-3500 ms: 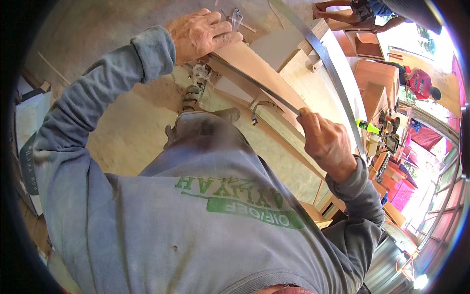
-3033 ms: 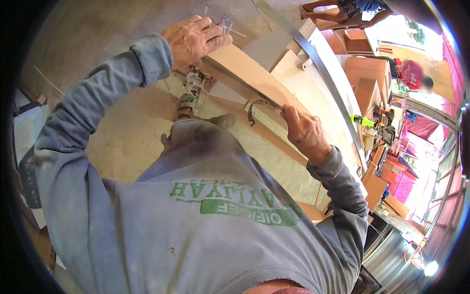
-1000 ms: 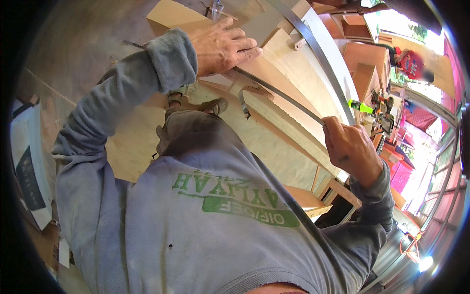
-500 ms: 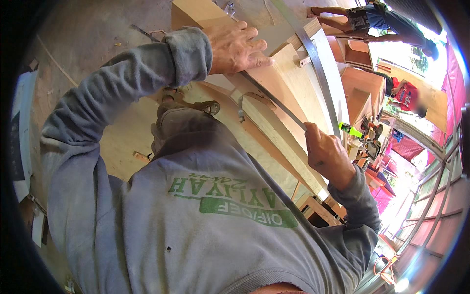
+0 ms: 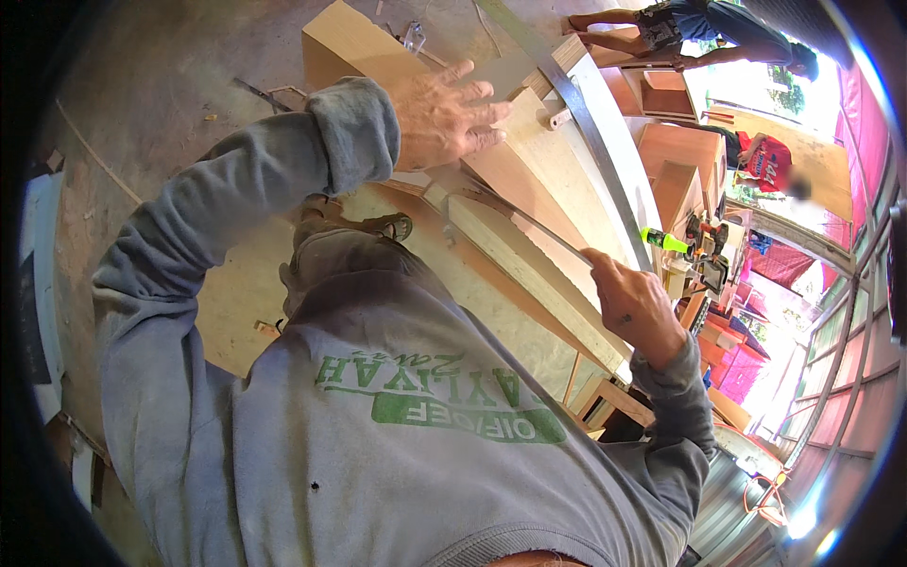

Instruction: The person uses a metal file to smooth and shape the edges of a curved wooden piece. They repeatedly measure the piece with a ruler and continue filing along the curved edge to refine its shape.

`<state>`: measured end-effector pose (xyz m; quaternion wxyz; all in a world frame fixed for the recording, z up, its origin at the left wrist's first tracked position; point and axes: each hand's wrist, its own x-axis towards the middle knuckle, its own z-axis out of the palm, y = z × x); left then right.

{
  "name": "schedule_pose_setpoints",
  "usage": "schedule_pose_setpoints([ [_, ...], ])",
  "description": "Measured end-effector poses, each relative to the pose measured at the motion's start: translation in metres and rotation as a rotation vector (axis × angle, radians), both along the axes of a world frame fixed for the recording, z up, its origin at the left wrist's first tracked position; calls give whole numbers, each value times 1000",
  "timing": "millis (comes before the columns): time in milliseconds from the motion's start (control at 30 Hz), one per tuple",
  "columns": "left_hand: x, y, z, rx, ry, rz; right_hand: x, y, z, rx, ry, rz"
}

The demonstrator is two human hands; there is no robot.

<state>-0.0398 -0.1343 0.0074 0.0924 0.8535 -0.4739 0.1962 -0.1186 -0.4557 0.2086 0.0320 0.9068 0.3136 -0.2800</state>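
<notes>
My left hand (image 5: 449, 113) rests with fingers spread on or just above the pale wooden panel (image 5: 529, 175); contact is unclear. My right hand (image 5: 638, 307) is closed round the near end of a long, thin metal tool (image 5: 546, 230). This tool lies slantwise along the panel's near edge, its far end running toward my left hand. From this angle its exact kind cannot be made out. Beyond the panel a long flat metal straightedge (image 5: 600, 132) crosses a white sheet. A wooden beam (image 5: 529, 269) runs along the near side.
A bright yellow-green bottle (image 5: 664, 241) stands near the straightedge's end, beside several tools (image 5: 710, 250). Wooden cabinets (image 5: 673, 156) stand to the right. One person (image 5: 718, 33) in dark shorts is at the upper right; another in a red shirt (image 5: 770, 163) is farther off.
The left hand has lifted slightly and its fingers have spread wider. The right hand keeps its grip on the tool. The whole view has shifted a little.
</notes>
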Motion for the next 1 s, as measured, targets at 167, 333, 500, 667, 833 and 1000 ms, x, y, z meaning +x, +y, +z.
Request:
schedule_pose_setpoints([
  [167, -10, -19, -3, -42, 67, -25, -4, -8, 16, -75, -6, -13],
  [333, -17, -25, -3, -72, 87, 32, -3, -12, 12, -163, 72, -40],
  [500, -16, -24, -3, -85, 59, 25, -9, -39, -24, -45, 90, -68],
  [667, -16, -24, -3, -64, 43, 39, -18, -65, -75, 65, 58, -47],
  [833, -20, -28, 5, 15, 87, 82, -13, -48, -57, 68, 72, -41],
  [1000, -28, -54, 5, -149, 120, -21, -2, -50, 17, 72, 51, 18],
])
